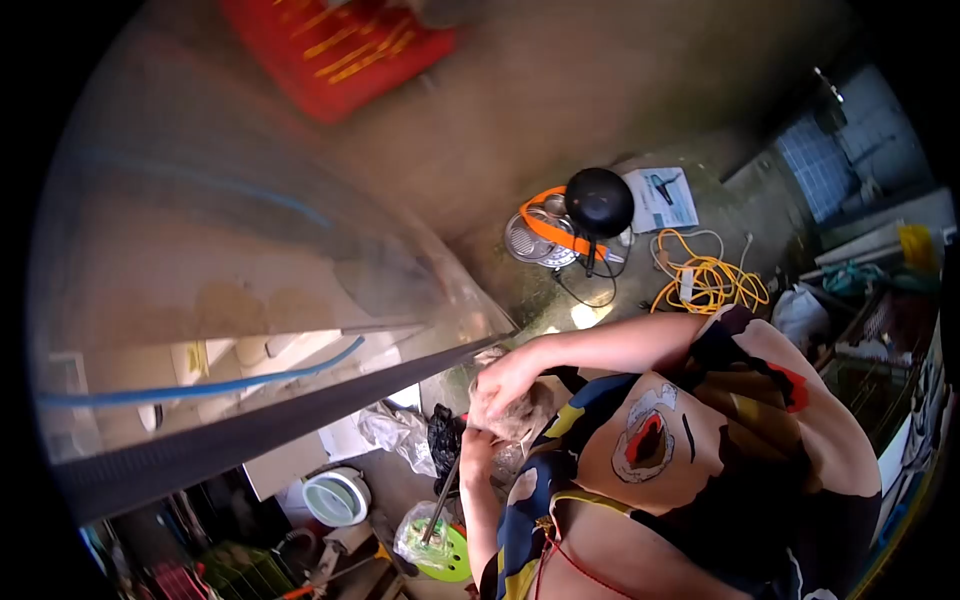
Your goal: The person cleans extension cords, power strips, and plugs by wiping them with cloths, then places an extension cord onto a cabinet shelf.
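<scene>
My left hand (pixel 480 445) and my right hand (pixel 508 380) are close together in front of my patterned shirt, near the lower middle of the view. Both are at a crumpled, brownish-grey cloth-like bundle (pixel 530 412). The fingers of the upper hand are bent over the bundle. The lower hand is at its left side, its fingers partly hidden. A thin dark rod (pixel 441 500) slants down just below the lower hand. The dark edge of a large translucent sheet (pixel 440 362) runs close beside both hands.
A black round object (pixel 599 202), an orange strap (pixel 545 225), a picture box (pixel 660 199) and a coiled yellow cord (pixel 712 285) lie on the floor. A red item (pixel 340 55) is at the top. Basins (pixel 336 497) and a green stool (pixel 448 558) stand below.
</scene>
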Available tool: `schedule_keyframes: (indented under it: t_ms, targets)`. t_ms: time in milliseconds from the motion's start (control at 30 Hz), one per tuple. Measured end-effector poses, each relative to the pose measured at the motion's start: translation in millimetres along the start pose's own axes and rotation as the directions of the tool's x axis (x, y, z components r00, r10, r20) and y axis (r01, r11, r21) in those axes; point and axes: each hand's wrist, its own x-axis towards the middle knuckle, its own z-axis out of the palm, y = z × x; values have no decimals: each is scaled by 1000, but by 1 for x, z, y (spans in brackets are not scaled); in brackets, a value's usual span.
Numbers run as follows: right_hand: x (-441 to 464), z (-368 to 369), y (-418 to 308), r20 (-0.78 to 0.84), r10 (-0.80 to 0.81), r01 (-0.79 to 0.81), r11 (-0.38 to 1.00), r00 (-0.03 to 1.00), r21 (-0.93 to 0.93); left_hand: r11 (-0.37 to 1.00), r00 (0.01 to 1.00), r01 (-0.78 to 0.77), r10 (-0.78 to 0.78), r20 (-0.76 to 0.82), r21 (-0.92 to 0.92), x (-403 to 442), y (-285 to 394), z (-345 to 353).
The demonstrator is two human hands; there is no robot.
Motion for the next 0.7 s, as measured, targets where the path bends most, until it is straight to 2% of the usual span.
schedule_keyframes:
  t_ms: [33, 67, 100, 167, 200, 233, 267, 300, 367, 400, 433, 500, 567, 600, 633, 667, 700]
  targets:
    - [-18, -10, 2, -46, 48, -50, 998, 998, -25, 999, 996, 26, -28, 88, 26, 8, -2, 4]
    - [-33, -13, 7, -79, 152, -156, 987, 985, -43, 1000, 989, -19, 17, 149, 11, 2, 8, 19]
    - [-56, -16, 8, -220, 183, -185, 983, 958, 12, 998, 975, -65, 65, 214, -6, -1, 25, 40]
    - [-94, -27, -5, -378, 231, -193, 972, 896, 138, 992, 956, -96, 69, 286, 81, 18, 36, 56]
    - [-107, -28, -4, -410, 240, -196, 970, 880, 147, 973, 943, -114, 42, 330, 202, 27, 49, 71]
    - [-121, -30, -6, -519, 211, -113, 970, 828, 215, 939, 928, -138, 12, 371, 314, 31, 59, 87]
    - [-133, -30, -6, -624, 188, -17, 963, 759, 269, 950, 918, -191, 83, 389, 249, 31, 69, 103]
    - [-142, -31, -6, -652, 199, -12, 960, 731, 279, 956, 911, -187, 84, 404, 224, 31, 82, 116]
    - [-167, -36, -16, -757, 285, -21, 941, 589, 338, 971, 894, -237, 213, 394, 13, 36, 90, 141]
    - [-179, -37, -25, -812, 241, 110, 931, 532, 349, 979, 903, -192, 201, 379, -61, 48, 89, 142]
    - [-189, -37, -31, -852, 253, 155, 921, 458, 356, 954, 879, -282, 298, 374, -98, 55, 92, 155]
    - [-198, -39, -21, -885, 255, 61, 952, 389, 301, 898, 835, -158, 343, 430, -410, 68, 107, 177]
    - [-196, -32, -11, -918, 236, 102, 954, 319, 281, 885, 822, -128, 347, 451, -448, 71, 122, 189]
    - [-195, -28, -7, -938, 200, 130, 961, 282, 244, 897, 784, -178, 378, 493, -404, 68, 131, 198]
    - [-198, -26, -10, -945, 211, 137, 959, 249, 250, 911, 780, -164, 354, 516, -378, 66, 139, 204]
    - [-203, -25, -17, -938, 264, 129, 946, 225, 297, 921, 719, -329, 388, 577, -208, 68, 146, 209]
    - [-207, -25, -23, -925, 322, 120, 929, 200, 349, 872, 648, -487, 399, 648, -50, 74, 153, 213]
